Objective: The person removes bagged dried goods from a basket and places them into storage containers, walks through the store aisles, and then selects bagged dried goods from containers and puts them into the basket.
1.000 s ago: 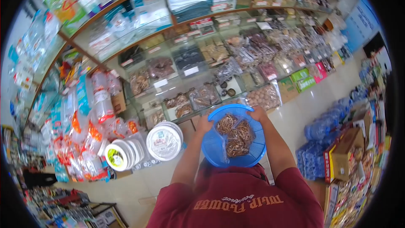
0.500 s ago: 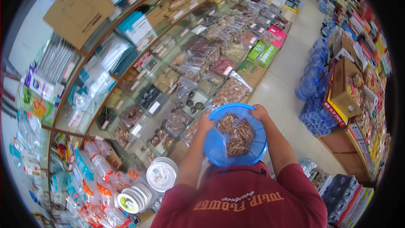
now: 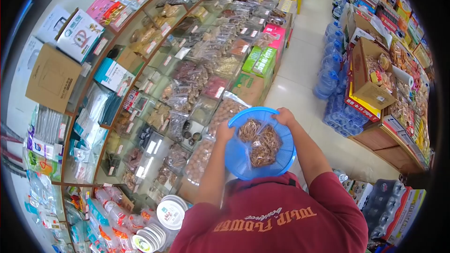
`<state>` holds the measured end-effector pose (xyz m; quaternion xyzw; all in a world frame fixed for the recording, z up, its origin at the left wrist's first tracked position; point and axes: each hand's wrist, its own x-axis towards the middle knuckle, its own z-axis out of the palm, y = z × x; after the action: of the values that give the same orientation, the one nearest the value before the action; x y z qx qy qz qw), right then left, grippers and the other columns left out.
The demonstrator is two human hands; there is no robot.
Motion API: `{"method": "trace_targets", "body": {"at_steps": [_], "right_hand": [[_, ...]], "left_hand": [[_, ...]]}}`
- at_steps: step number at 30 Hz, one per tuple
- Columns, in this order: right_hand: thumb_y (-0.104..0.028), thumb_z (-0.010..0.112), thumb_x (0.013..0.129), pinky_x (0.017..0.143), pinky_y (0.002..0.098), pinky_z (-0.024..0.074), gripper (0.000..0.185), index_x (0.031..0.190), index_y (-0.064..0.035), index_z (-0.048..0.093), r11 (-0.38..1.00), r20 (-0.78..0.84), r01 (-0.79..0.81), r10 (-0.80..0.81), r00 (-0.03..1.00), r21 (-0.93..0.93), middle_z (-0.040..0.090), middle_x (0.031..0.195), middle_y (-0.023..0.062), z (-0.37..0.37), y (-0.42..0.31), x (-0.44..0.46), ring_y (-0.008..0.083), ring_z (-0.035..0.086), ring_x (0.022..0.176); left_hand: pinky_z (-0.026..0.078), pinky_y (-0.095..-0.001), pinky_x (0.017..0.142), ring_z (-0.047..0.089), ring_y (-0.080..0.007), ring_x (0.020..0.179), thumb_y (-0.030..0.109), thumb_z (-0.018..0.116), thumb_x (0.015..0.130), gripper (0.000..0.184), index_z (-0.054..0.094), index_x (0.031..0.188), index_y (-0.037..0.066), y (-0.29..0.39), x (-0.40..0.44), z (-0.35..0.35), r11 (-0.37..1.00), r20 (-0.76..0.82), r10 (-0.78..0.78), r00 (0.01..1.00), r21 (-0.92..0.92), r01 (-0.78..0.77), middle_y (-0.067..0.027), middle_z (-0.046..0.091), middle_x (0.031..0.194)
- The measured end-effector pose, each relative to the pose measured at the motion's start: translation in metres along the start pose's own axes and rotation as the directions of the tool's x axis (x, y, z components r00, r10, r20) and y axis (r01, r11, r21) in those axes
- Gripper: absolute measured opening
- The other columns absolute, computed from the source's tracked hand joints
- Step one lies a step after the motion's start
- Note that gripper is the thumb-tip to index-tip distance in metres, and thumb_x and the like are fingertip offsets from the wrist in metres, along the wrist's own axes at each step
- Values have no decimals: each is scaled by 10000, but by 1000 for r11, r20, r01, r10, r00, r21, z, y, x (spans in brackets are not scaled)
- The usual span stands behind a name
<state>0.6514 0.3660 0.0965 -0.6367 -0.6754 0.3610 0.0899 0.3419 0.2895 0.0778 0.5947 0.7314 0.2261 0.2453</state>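
Observation:
A round blue plastic basket (image 3: 286, 157) is held in front of the maroon shirt, between both hands. Clear bags of brown, stringy dried goods (image 3: 263, 147) lie inside it. My left hand (image 3: 225, 131) is closed on the basket's left rim, with its fingers partly hidden. On the upper right rim, my right hand (image 3: 283, 116) grips with bent fingers. Just left of the basket is a bag of round brown items (image 3: 199, 161) on the display.
Glass-partitioned shelves of bagged dried goods (image 3: 187, 72) run along the left. White round tubs (image 3: 170, 213) stand at the lower left. Across the tiled aisle (image 3: 300, 75) are water bottles (image 3: 326, 82) and an open cardboard box (image 3: 370, 82). Packed dark bottles (image 3: 383, 206) stand lower right.
The view has turned to the right, so the shelves slant more steeply and more of the aisle shows. Both hands have kept hold of the basket throughout.

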Motion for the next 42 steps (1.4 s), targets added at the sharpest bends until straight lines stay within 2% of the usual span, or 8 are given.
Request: {"method": "trace_targets", "body": {"at_steps": [5, 10, 19, 26, 28, 32, 36, 42], "right_hand": [[-392, 684, 730, 874, 391, 479, 429, 989, -49, 701, 983, -12, -124, 127, 992, 136, 667, 971, 219, -40, 46, -9, 350, 636, 935], [-364, 688, 737, 811, 405, 489, 369, 914, -40, 709, 958, -147, -204, 235, 961, 202, 677, 889, 210, -62, 108, -29, 330, 652, 862], [-332, 702, 741, 722, 389, 489, 348, 899, -22, 704, 857, -280, -354, 468, 838, 374, 682, 790, 173, -105, 199, -45, 290, 659, 754], [-328, 705, 751, 690, 369, 483, 348, 914, -20, 704, 864, -342, -336, 466, 816, 375, 679, 769, 148, -170, 234, 20, 236, 650, 720], [-326, 701, 755, 708, 369, 486, 343, 915, -22, 705, 847, -334, -323, 477, 813, 423, 681, 783, 149, -191, 240, 45, 240, 652, 734], [-323, 692, 755, 737, 369, 486, 339, 909, -21, 703, 838, -331, -447, 537, 776, 312, 685, 813, 164, -224, 235, 87, 260, 666, 780], [-334, 694, 755, 745, 375, 485, 350, 915, -23, 701, 874, -386, -417, 485, 785, 249, 685, 810, 166, -239, 232, 114, 283, 667, 806], [-348, 690, 761, 747, 389, 486, 354, 922, -34, 698, 844, -346, -420, 523, 779, 333, 684, 844, 177, -265, 240, 158, 307, 660, 801]], "left_hand": [[499, -433, 761, 647, -354, 845, 211, 677, 705, 294, 675, 947, 44, 56, 32, 31, 1000, 110, 12, 994, -9, -11, -204, 669, 885], [493, -445, 751, 634, -374, 835, 191, 667, 704, 232, 665, 891, 54, 104, 67, 79, 971, 207, 228, 952, 22, -237, -203, 661, 854], [497, -466, 756, 626, -385, 852, 188, 659, 738, 195, 641, 876, 52, 221, 127, 152, 942, 421, 303, 855, 7, -337, -205, 655, 892], [492, -466, 769, 627, -378, 873, 199, 668, 737, 218, 647, 891, 46, 287, 215, 178, 913, 422, 389, 819, -57, -404, -215, 651, 892], [491, -467, 779, 625, -381, 879, 204, 676, 729, 232, 646, 895, 44, 300, 245, 186, 903, 413, 418, 809, -95, -419, -219, 649, 895], [492, -464, 782, 623, -382, 878, 209, 679, 727, 237, 647, 892, 42, 313, 300, 208, 913, 445, 402, 800, -121, -391, -218, 650, 886], [502, -458, 805, 623, -382, 896, 187, 658, 724, 230, 653, 911, 54, 317, 328, 220, 903, 489, 418, 766, -135, -407, -209, 657, 936], [497, -458, 789, 628, -386, 859, 197, 661, 719, 241, 659, 920, 64, 340, 374, 234, 895, 457, 437, 775, -140, -423, -211, 658, 902]]}}
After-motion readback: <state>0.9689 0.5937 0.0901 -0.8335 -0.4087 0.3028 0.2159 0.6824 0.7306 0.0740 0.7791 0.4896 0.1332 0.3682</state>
